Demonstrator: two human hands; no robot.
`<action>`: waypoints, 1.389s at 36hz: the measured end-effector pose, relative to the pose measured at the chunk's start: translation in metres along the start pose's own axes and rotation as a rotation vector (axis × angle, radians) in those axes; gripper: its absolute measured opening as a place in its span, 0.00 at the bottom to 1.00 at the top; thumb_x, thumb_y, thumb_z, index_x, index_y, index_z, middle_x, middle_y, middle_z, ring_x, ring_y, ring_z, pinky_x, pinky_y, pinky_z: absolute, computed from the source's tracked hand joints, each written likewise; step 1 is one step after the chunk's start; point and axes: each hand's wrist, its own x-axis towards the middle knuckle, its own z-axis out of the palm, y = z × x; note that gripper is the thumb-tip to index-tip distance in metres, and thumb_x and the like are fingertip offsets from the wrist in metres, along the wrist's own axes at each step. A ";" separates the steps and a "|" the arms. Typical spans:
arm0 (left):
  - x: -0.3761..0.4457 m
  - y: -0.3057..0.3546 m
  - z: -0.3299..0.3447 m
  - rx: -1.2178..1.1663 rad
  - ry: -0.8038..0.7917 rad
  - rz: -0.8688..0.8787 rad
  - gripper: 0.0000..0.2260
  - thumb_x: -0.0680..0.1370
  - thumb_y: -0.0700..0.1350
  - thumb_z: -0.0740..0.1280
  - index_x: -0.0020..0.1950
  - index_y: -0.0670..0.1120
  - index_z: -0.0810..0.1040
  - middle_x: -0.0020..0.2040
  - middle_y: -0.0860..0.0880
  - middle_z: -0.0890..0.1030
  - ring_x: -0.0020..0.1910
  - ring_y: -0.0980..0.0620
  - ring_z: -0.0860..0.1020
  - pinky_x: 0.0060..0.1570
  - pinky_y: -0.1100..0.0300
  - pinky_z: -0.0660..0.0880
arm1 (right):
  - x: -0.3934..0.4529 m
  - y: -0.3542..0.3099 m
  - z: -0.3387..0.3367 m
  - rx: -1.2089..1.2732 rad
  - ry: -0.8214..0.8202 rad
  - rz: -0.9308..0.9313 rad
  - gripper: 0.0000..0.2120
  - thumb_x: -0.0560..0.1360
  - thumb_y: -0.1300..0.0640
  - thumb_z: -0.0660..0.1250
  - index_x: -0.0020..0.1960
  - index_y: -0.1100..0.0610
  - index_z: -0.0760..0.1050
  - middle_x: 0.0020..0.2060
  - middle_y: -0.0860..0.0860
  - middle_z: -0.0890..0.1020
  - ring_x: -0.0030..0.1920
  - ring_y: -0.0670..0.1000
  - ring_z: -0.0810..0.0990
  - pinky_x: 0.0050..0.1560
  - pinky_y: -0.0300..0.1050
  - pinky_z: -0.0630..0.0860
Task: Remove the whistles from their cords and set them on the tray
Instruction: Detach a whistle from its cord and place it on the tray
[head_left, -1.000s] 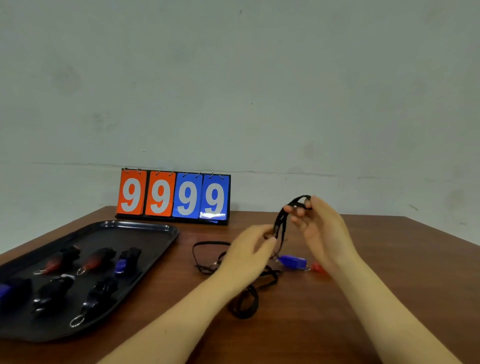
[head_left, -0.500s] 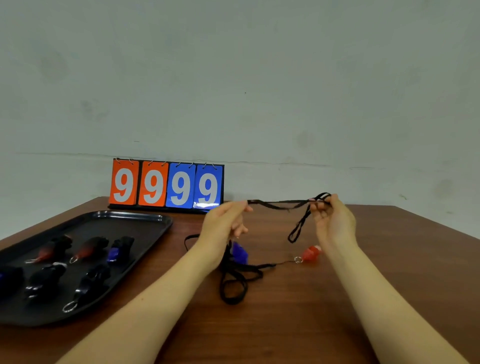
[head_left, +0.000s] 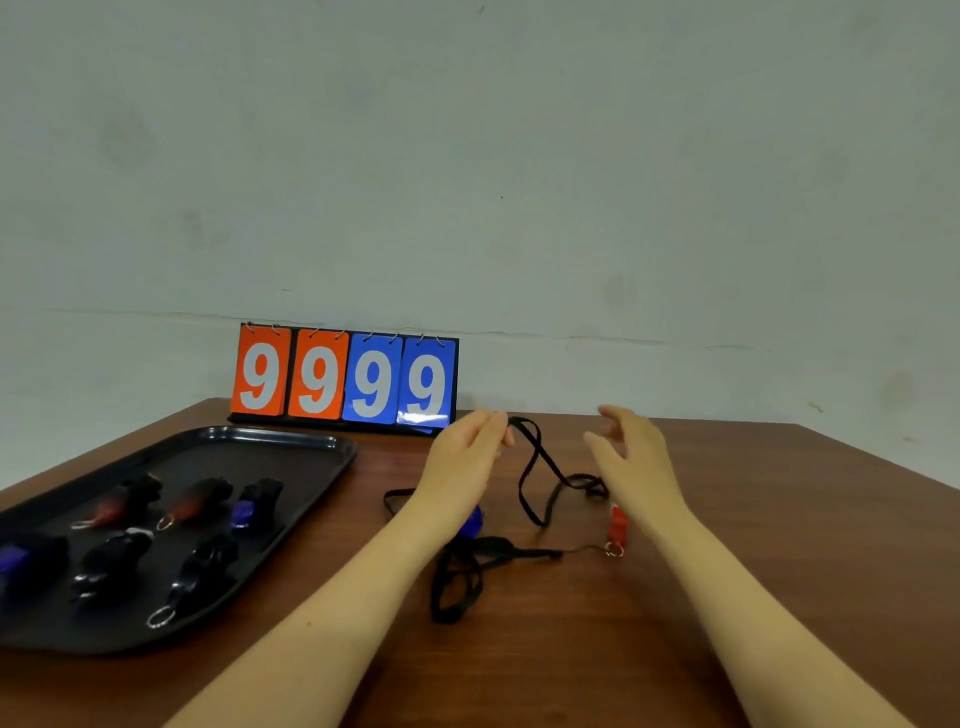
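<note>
Keep your left hand (head_left: 465, 457) pinching the black cord (head_left: 537, 467), bring your open, empty right hand (head_left: 631, 457) onto the red whistle (head_left: 617, 522) right of the tray (head_left: 311, 441), and unclip it.

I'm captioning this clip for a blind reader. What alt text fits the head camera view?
The left hand pinches a black cord above a wooden table while the right hand hovers open beside it. A red whistle lies on the table; a black tray at left holds several whistles, before a scoreboard reading 9999.
</note>
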 end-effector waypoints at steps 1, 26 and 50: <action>-0.001 0.000 0.001 0.005 -0.011 0.009 0.15 0.82 0.48 0.58 0.37 0.47 0.74 0.26 0.58 0.67 0.25 0.60 0.64 0.29 0.64 0.61 | -0.003 -0.006 0.002 0.050 -0.064 -0.030 0.19 0.79 0.52 0.62 0.70 0.49 0.68 0.59 0.44 0.73 0.61 0.43 0.70 0.61 0.42 0.67; 0.005 -0.015 -0.014 0.516 -0.242 0.013 0.19 0.82 0.55 0.54 0.38 0.47 0.74 0.29 0.55 0.73 0.28 0.57 0.71 0.36 0.60 0.72 | 0.003 -0.014 -0.008 1.448 -0.130 0.444 0.16 0.81 0.55 0.52 0.36 0.56 0.66 0.23 0.46 0.59 0.21 0.44 0.55 0.22 0.38 0.50; 0.007 -0.004 -0.009 -0.998 0.223 -0.342 0.05 0.78 0.36 0.66 0.53 0.39 0.76 0.57 0.39 0.79 0.58 0.46 0.79 0.49 0.57 0.78 | -0.030 -0.028 0.032 0.125 -0.426 -0.007 0.10 0.80 0.56 0.61 0.41 0.51 0.77 0.34 0.44 0.79 0.36 0.41 0.76 0.40 0.35 0.68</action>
